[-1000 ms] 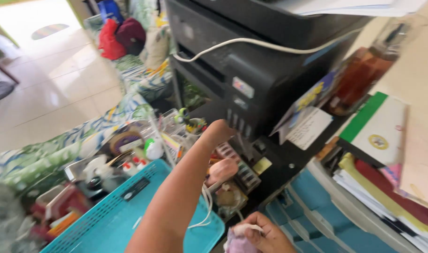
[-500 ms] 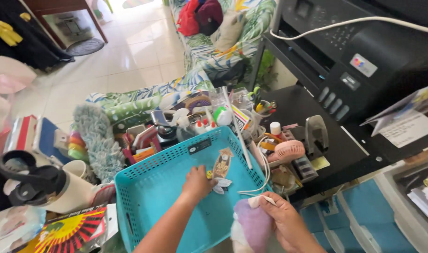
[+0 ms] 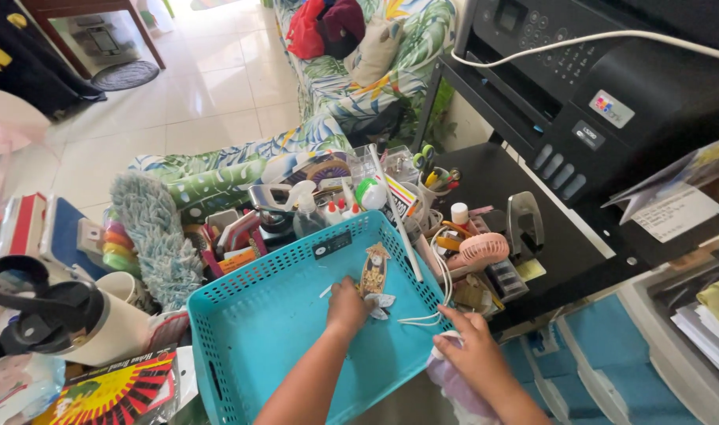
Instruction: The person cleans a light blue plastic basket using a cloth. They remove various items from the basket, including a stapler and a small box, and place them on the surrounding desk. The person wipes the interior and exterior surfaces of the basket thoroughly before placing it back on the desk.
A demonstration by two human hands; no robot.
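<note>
Down inside the turquoise perforated plastic basket [image 3: 273, 330], your left hand [image 3: 348, 305] had dropped from the printer shelf and closed on small paper cutouts [image 3: 374, 277], while your right hand [image 3: 471, 352] gripped pale purple cloth [image 3: 454, 386] beside the rim.

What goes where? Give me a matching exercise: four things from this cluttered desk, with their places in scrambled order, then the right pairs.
Things
1. turquoise perforated plastic basket
2. small pink round handheld fan
3. large black printer
4. left hand

Places
A. on the black shelf top, upper right
B. inside the basket, at some small flat trinkets
C. just right of the basket, by the white cord
D. in the middle of the desk, in front of the person

Pairs: 1-D, 2-C, 3-A, 4-B
</note>
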